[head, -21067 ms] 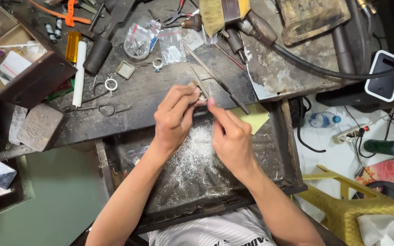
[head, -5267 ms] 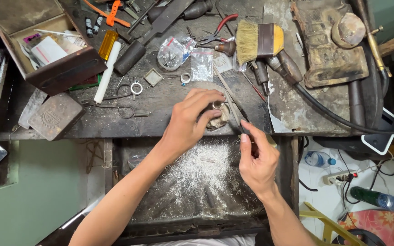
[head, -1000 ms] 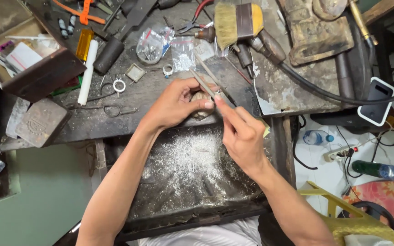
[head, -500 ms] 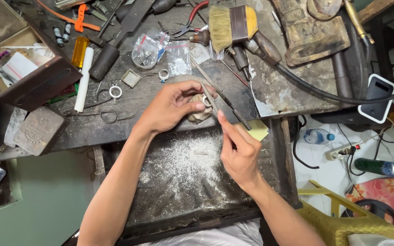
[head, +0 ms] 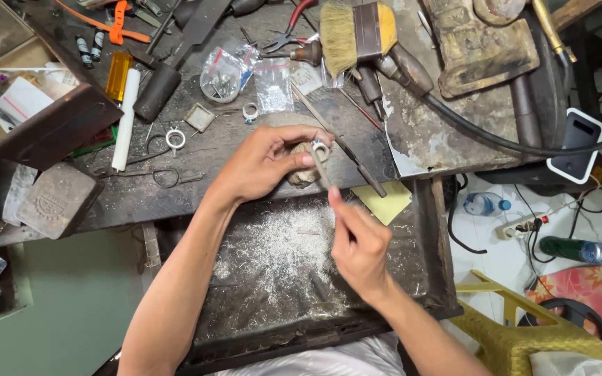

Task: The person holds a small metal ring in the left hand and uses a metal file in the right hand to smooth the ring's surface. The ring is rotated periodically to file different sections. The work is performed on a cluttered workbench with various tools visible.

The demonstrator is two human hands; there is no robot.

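Observed from the head view: the left hand [head: 263, 160] pinches a small silver ring [head: 320, 148] between thumb and fingertips, bracing it against the worn wooden peg [head: 301, 174] at the front edge of the desk [head: 245, 181]. The grip of this hand is narrow and closed on the ring. The right hand [head: 360, 244] holds a slim file [head: 323, 173] in a tight pinch, the tool's upper end meeting the ring from below, its lower end running back into the fingers. Beneath both hands sits an open drawer tray [head: 426, 278] carrying a spread of pale metal filings [head: 283, 247]. A second long file [head: 339, 143] lies diagonally on the desk just beyond the ring, with a yellow paper slip [head: 383, 202] near its lower end. Further back are a broad brush [head: 353, 31], plastic bags of small parts [head: 223, 73] and a white cylinder [head: 127, 108]. In my judgement, good execution here calls for keeping the ring firmly seated on the peg so it cannot roll, holding the file at a constant angle, applying light even pressure, and keeping the work over the tray so filings are caught. The chief risk appears to be the ring slipping from the fingertips under the stroke.
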